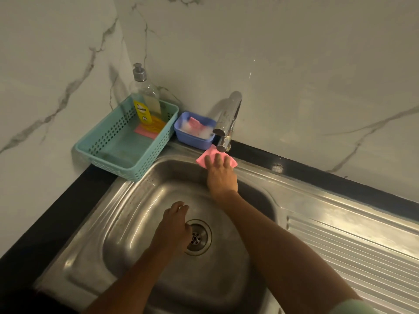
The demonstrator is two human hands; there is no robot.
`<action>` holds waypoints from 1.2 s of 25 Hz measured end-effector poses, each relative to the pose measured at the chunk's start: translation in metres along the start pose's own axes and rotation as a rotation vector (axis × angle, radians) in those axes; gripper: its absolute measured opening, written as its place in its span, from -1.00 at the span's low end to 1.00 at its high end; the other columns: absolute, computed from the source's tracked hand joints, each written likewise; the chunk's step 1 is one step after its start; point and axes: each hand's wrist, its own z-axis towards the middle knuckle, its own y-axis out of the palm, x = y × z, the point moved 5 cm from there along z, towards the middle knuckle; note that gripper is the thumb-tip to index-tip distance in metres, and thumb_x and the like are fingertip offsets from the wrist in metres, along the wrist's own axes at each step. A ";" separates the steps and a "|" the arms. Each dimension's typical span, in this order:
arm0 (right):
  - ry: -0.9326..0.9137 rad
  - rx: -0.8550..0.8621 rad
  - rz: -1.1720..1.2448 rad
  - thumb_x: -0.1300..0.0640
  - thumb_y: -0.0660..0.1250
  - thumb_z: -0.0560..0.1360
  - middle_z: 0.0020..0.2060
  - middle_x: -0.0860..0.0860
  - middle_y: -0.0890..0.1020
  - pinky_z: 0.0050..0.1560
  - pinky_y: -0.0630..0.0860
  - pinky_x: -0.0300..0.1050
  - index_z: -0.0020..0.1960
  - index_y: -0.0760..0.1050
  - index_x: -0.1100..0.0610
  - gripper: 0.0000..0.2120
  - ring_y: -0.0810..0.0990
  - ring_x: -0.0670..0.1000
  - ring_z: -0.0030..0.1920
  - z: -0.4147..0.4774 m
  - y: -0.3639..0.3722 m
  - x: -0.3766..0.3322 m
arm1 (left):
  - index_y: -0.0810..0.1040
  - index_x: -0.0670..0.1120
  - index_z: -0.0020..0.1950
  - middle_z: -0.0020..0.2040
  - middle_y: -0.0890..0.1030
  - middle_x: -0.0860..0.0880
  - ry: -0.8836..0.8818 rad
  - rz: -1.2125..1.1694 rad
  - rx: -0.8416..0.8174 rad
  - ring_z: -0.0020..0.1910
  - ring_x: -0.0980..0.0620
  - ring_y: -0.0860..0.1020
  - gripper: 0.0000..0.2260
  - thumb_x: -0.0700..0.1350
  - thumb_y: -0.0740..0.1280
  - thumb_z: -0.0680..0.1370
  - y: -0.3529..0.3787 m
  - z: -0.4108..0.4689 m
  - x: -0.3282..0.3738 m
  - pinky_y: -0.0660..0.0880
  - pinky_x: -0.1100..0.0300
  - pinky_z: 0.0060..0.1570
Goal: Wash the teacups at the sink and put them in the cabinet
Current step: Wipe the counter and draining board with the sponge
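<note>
Right hand (pixel 221 175) is spread flat at centre frame, straight fingers pressing the pink cloth (pixel 201 160) onto the back rim of the sink (pixel 118 223), just below the tap (pixel 229 116). Left hand (pixel 174 225) is down in the basin beside the drain (pixel 197 237) with its fingers curled. There's a pale glint at the fingertips, but I can't tell whether it grips anything. No teacup shows plainly, that glint may or may not be one, and no cabinet is in view. Risks from here: the cloth sits half over the rim, so a careless swipe could drop it into the basin, and wet fingers on steel would make any small cup slippery. The tap spout hangs close over the right hand, so lifting straight up could knock knuckles or crockery against it. The blue tub (pixel 195 132) of suds sits touching the rim left of the tap, and a nudge would tip foam into the sink. The teal basket (pixel 127 141) with the soap bottle (pixel 145 103) crowds the upper left corner and overhangs the sink edge. The open room looks to be at lower right, over the ribbed drainboard (pixel 351 241), and in the wide basin floor, while the dark tabletop (pixel 56 200) strip at the left is narrow
</note>
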 end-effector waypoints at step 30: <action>0.396 -0.360 2.123 -0.21 0.18 0.64 0.05 0.23 0.70 -0.01 0.60 0.04 0.26 0.55 0.05 -0.59 0.70 0.14 -0.02 -0.186 -0.003 0.005 | 0.71 0.05 0.05 0.09 0.51 0.04 -0.109 -0.071 0.219 0.07 0.01 0.53 -0.88 -0.07 0.43 0.54 -0.029 -0.067 0.115 0.61 0.03 0.05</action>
